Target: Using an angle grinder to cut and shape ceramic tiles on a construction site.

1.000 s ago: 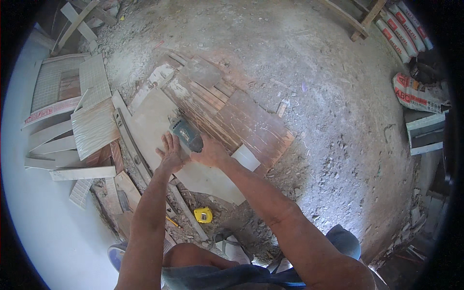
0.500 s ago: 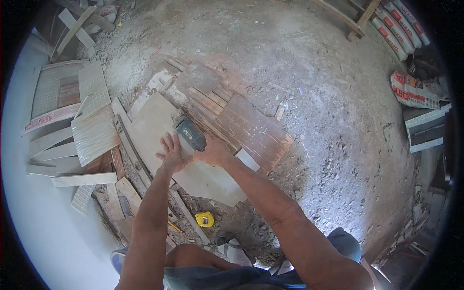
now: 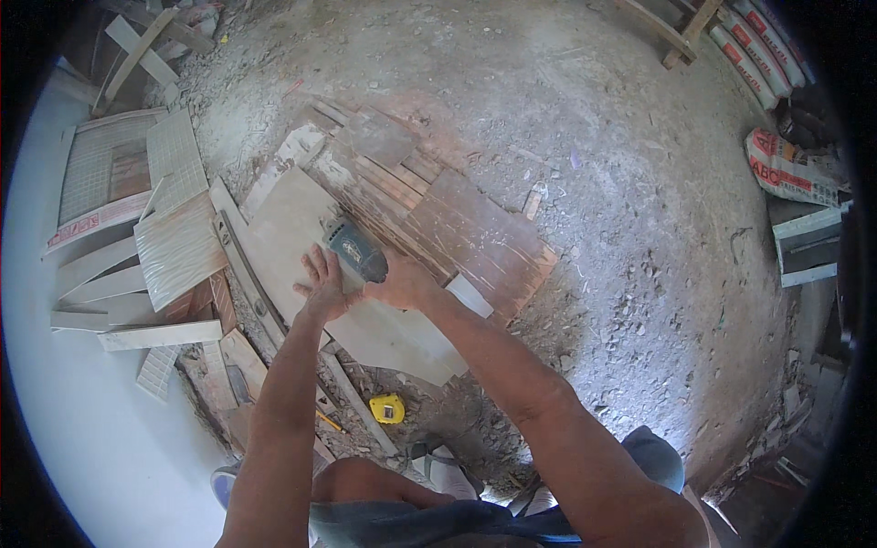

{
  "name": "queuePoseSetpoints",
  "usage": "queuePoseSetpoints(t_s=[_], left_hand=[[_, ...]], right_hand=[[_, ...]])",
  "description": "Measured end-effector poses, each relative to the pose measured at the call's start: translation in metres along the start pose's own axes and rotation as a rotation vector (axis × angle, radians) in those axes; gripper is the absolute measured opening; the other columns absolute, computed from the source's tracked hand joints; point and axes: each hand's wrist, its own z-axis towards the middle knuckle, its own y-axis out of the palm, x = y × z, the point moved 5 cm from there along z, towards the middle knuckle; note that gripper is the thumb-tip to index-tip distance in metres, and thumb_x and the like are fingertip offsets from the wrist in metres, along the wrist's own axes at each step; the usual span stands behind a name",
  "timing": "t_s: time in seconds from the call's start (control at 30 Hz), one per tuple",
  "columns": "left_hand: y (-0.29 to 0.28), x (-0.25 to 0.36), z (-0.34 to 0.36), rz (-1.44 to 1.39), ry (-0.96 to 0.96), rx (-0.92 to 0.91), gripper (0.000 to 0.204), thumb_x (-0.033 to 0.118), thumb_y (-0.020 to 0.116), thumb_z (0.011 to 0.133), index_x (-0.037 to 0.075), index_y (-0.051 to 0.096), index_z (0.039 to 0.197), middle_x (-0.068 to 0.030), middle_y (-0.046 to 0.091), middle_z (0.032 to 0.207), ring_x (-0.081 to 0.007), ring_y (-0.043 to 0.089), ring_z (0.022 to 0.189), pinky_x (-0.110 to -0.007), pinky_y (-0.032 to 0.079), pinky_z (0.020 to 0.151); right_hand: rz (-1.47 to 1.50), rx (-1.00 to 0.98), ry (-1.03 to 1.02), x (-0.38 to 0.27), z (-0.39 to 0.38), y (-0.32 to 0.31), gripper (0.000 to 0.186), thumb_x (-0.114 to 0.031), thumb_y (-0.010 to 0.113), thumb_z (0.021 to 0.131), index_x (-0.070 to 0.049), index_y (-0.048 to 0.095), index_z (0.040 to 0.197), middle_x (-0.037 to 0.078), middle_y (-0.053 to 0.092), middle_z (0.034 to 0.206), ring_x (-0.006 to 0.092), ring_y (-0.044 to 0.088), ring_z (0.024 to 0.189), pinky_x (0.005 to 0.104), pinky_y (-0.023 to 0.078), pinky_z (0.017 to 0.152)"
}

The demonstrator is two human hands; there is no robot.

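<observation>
A large beige tile [image 3: 393, 342] with one ragged edge lies on the boards and rubble in front of me. My right hand [image 3: 404, 281] is closed around the rear of a dark green handheld power tool [image 3: 356, 251]. The tool's front end rests at the tile's far right side; any blade or disc is hidden beneath it. Just left of the tool, my left hand [image 3: 322, 285] lies on the tile with its fingers spread, close to my right hand.
Brown boards [image 3: 480, 237] lie right of the tile. Along its left runs a long level [image 3: 248, 281], with a yellow tape measure [image 3: 387, 408] near my feet. Tile offcuts [image 3: 178, 247] lean on the white wall. Bags [image 3: 793, 169] and a wooden frame [image 3: 671, 36] stand at right.
The whole view has shifted slightly. Both hands and the power tool keep nearly the same place on the tile, with the left fingers drawn a little closer together.
</observation>
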Motion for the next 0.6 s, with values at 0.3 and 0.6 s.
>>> queuePoseSetpoints(t_s=[0.3, 0.6], left_hand=[[0.0, 0.001, -0.003, -0.022, 0.014, 0.035, 0.145, 0.084, 0.069, 0.066, 0.012, -0.015, 0.159, -0.0251, -0.02, 0.164, -0.0503, -0.021, 0.149, -0.085, 0.005, 0.104], [-0.023, 0.027, -0.024, -0.052, -0.019, 0.052, 0.139, 0.073, 0.076, 0.07, 0.01, -0.008, 0.161, -0.0275, -0.009, 0.166, -0.0486, -0.011, 0.152, -0.082, 0.006, 0.108]], right_hand=[[-0.051, 0.001, 0.01, 0.013, -0.023, 0.001, 0.093, -0.055, 0.073, 0.077, 0.008, 0.043, 0.139, 0.031, 0.063, 0.123, 0.0415, 0.063, 0.117, 0.0458, 0.048, 0.103], [-0.005, 0.028, 0.009, 0.023, -0.042, 0.0, 0.087, -0.045, 0.073, 0.073, 0.005, 0.045, 0.139, 0.03, 0.064, 0.121, 0.0405, 0.064, 0.114, 0.0453, 0.05, 0.1]])
